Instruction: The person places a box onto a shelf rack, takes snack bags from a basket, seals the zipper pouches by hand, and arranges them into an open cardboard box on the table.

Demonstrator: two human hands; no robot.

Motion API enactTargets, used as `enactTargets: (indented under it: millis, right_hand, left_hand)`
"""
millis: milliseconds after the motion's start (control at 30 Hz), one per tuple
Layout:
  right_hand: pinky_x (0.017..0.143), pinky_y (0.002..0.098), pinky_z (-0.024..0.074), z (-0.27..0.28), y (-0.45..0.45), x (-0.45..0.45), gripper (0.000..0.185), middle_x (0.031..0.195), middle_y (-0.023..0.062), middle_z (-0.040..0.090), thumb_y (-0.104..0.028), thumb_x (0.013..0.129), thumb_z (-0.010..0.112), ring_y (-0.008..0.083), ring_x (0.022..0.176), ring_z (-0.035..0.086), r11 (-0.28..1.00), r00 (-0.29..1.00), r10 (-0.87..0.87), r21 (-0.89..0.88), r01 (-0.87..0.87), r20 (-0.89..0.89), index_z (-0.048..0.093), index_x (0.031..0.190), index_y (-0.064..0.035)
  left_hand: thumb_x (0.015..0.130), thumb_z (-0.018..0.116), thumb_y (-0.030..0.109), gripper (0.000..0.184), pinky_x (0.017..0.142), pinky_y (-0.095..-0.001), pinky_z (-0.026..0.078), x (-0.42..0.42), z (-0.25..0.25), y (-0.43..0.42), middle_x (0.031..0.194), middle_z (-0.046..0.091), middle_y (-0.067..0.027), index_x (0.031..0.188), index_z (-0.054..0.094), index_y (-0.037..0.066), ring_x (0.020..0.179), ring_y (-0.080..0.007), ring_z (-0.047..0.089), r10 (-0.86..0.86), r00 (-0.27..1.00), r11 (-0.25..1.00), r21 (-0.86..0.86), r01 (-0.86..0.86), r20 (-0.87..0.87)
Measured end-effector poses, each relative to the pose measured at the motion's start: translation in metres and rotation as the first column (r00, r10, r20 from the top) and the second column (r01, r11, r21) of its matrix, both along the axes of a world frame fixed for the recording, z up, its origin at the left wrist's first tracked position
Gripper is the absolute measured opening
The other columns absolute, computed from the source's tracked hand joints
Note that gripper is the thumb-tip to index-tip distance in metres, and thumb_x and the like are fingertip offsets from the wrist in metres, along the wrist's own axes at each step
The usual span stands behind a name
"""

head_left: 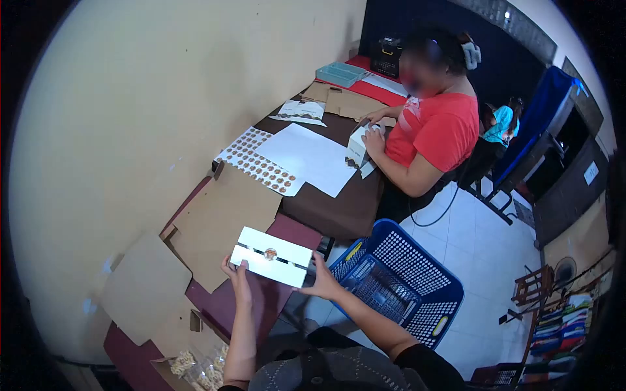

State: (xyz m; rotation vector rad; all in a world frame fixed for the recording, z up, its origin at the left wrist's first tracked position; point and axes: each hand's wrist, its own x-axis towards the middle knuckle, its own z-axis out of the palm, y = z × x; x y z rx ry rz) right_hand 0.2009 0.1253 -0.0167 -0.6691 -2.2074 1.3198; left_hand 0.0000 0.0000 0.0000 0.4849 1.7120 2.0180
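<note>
Between my two hands is a white box [264, 268] with a dark band along its top and a round orange-brown sticker [270, 254] at the middle. My left hand [238, 277] grips its left end, thumb on the near side. The right end is held by my right hand [321, 279], fingers against the edge. Box and hands are over the maroon tabletop [261, 306], beside a flattened sheet of brown cardboard [228, 215]. Whether the box touches the table I cannot tell.
A blue plastic basket [417, 260] stands on the floor at right. Across the brown table, a person in a red shirt [443, 130] handles another white box [357, 146]. Round-sticker sheets [251, 156] and white paper [306, 156] lie there. Snack bags [205, 371] sit at lower left.
</note>
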Motion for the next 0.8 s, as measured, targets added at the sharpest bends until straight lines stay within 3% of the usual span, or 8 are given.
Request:
enactTargets:
  millis: [67, 100, 233, 300, 367, 433, 633, 800]
  right_hand:
    - [0.107, 0.0424, 0.0271, 0.032, -0.024, 0.021, 0.108, 0.133, 0.0209, 0.03, -0.029, 0.057, 0.084, 0.0336, 0.128, 0.031, 0.994, 0.994, -0.109, 0.008, 0.109, -0.001, 0.015, 0.135, -0.0023]
    - [0.108, 0.041, 0.0244, 0.032, 0.004, -0.002, 0.111, 0.135, 0.0205, 0.027, -0.025, 0.058, 0.084, 0.0317, 0.128, 0.03, 0.988, 0.975, -0.11, 0.087, 0.129, -0.193, 0.011, 0.137, -0.0022]
    - [0.108, 0.0394, 0.021, 0.076, -0.089, 0.067, 0.114, 0.139, 0.018, 0.026, -0.014, 0.059, 0.083, 0.0285, 0.132, 0.025, 0.931, 0.952, -0.232, -0.328, 0.158, -0.199, 0.003, 0.141, -0.0032]
    - [0.108, 0.037, 0.0214, 0.087, -0.118, 0.081, 0.112, 0.138, 0.0166, 0.028, -0.01, 0.059, 0.082, 0.0268, 0.131, 0.026, 0.919, 0.923, -0.3, -0.332, 0.211, -0.243, 0.005, 0.141, -0.0029]
    - [0.108, 0.0362, 0.0216, 0.089, -0.152, 0.097, 0.113, 0.138, 0.0159, 0.028, -0.007, 0.058, 0.081, 0.0258, 0.13, 0.027, 0.914, 0.879, -0.361, -0.308, 0.266, -0.312, 0.004, 0.14, -0.0028]
    - [0.107, 0.0366, 0.0257, 0.088, -0.204, 0.11, 0.116, 0.135, 0.0147, 0.03, -0.002, 0.057, 0.08, 0.0249, 0.127, 0.032, 0.822, 0.784, -0.519, -0.451, 0.348, -0.342, 0.0, 0.14, -0.0035]
    - [0.105, 0.038, 0.0292, 0.111, -0.296, 0.159, 0.115, 0.132, 0.0168, 0.032, -0.014, 0.057, 0.083, 0.0259, 0.125, 0.036, 0.707, 0.662, -0.707, -0.269, 0.654, -0.249, 0.003, 0.139, -0.004]
    - [0.099, 0.0453, 0.0315, 0.117, -0.373, 0.216, 0.119, 0.125, 0.0207, 0.027, -0.036, 0.052, 0.087, 0.0334, 0.119, 0.035, 0.422, 0.469, -0.839, 0.215, 0.881, -0.274, 0.008, 0.132, 0.0009]
  left_hand:
    - [0.089, 0.051, 0.022, 0.062, 0.107, -0.0348, 0.021, 0.018, 0.028, -0.011, 0.136, 0.034, -0.012, 0.14, 0.022, 0.003, 0.128, -0.023, 0.031, -0.149, 0.988, 0.978, 0.151, 0.142, 0.036]
    - [0.086, 0.051, 0.019, 0.065, 0.109, -0.0343, 0.018, 0.0, 0.052, 0.017, 0.14, 0.031, -0.0139, 0.142, 0.022, 0.003, 0.132, -0.0238, 0.026, -0.197, 0.976, 0.944, 0.252, 0.214, -0.091]
    - [0.08, 0.056, 0.013, 0.078, 0.112, -0.036, 0.009, 0.05, 0.097, -0.063, 0.151, 0.008, -0.0171, 0.145, 0.012, 0.005, 0.139, -0.0263, 0.01, -0.398, 0.849, 0.896, 0.051, 0.441, -0.348]
    - [0.08, 0.058, 0.016, 0.081, 0.111, -0.0426, 0.009, 0.07, 0.111, -0.089, 0.151, -0.002, -0.017, 0.145, 0.011, 0.007, 0.139, -0.0317, 0.007, -0.384, 0.729, 0.909, -0.096, 0.405, -0.567]
    - [0.08, 0.062, 0.021, 0.084, 0.11, -0.0487, 0.01, 0.1, 0.113, -0.114, 0.148, -0.012, -0.0186, 0.145, 0.011, 0.007, 0.138, -0.038, 0.001, -0.446, 0.704, 0.861, -0.049, 0.507, -0.552]
    - [0.076, 0.069, 0.027, 0.096, 0.109, -0.0487, 0.013, 0.12, 0.094, -0.144, 0.144, -0.017, -0.0245, 0.145, 0.005, 0.006, 0.136, -0.0413, 0.0, -0.592, 0.53, 0.79, -0.304, 0.533, -0.608]
    - [0.08, 0.061, 0.041, 0.099, 0.108, -0.0497, 0.011, 0.184, 0.097, -0.181, 0.147, -0.016, -0.0186, 0.145, -0.006, 0.006, 0.138, -0.0355, -0.002, -0.722, 0.475, 0.587, -0.081, 0.806, -0.503]
    - [0.078, 0.056, 0.059, 0.11, 0.109, -0.048, 0.004, 0.256, 0.105, -0.2, 0.146, -0.021, -0.0224, 0.142, -0.013, 0.003, 0.137, -0.0352, -0.012, -0.784, 0.299, 0.311, 0.072, 0.948, -0.545]
